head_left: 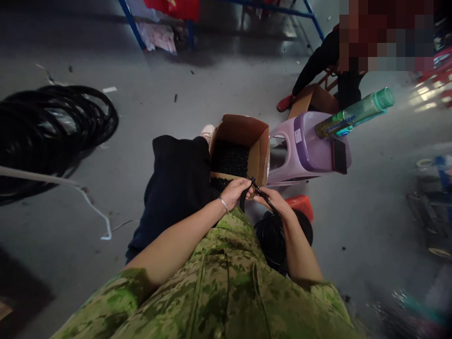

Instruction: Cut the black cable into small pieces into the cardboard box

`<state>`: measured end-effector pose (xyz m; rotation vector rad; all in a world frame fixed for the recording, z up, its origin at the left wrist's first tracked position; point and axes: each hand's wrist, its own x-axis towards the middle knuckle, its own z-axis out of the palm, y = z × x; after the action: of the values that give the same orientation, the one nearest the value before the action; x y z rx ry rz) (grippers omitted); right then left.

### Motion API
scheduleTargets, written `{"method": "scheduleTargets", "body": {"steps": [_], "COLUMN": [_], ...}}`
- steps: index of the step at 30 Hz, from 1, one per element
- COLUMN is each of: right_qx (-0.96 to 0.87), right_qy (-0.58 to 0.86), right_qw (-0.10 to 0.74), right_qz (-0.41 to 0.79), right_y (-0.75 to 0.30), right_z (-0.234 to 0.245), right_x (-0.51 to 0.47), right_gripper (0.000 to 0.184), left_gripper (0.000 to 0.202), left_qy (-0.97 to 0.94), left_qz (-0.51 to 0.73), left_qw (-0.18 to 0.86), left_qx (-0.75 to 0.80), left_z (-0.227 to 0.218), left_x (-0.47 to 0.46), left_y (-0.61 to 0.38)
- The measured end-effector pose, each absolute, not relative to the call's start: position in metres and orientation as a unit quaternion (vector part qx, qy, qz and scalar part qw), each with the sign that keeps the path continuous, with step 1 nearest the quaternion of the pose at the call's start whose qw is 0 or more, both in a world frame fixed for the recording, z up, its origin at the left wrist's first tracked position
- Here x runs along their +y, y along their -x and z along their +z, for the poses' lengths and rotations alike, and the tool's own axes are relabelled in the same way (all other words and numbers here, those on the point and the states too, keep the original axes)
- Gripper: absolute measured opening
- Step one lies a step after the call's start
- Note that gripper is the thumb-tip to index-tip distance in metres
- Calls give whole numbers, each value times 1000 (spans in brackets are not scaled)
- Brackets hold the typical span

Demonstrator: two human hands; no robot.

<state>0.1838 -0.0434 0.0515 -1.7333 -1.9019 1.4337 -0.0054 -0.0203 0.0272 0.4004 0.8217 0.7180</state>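
Observation:
My left hand (236,193), with a bracelet at the wrist, is closed with thumb and fingers pinched on black tubing in front of my lap. My right hand (273,200) grips a length of black tube (264,193) whose tip meets the left fingertips. Some small dark piece (253,180) shows at that tip, too small to make out. Just beyond both hands stands an open cardboard box (243,123) holding many small black parts (230,157). Beneath my right forearm lies a coil of black tubing (270,238).
A purple plastic stool (310,146) to the right carries a green bottle (356,113) and a dark phone (339,156). Large black hose coils (52,127) lie left. Another person (318,61) sits at upper right. A red bag (302,206) is beside the tubing coil.

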Motion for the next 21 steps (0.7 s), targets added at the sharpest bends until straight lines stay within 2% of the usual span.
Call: {"method": "scheduleTargets", "body": {"steps": [15,21], "right_qx": [-655,-634], "right_qy": [593,623], "right_qw": [62,63], "right_qz": [464,455], "right_y": [-193,-195], "right_z": [50,51], "right_x": [-40,-51], "right_gripper": [45,52], "left_gripper": [40,37], "left_qy": [-211,-200], "left_qz": [337,332], "left_qw": [842,836], "left_qx": [366,388], "left_z": [22,22], "left_x": [-19,-18], "left_y": [6,7]}}
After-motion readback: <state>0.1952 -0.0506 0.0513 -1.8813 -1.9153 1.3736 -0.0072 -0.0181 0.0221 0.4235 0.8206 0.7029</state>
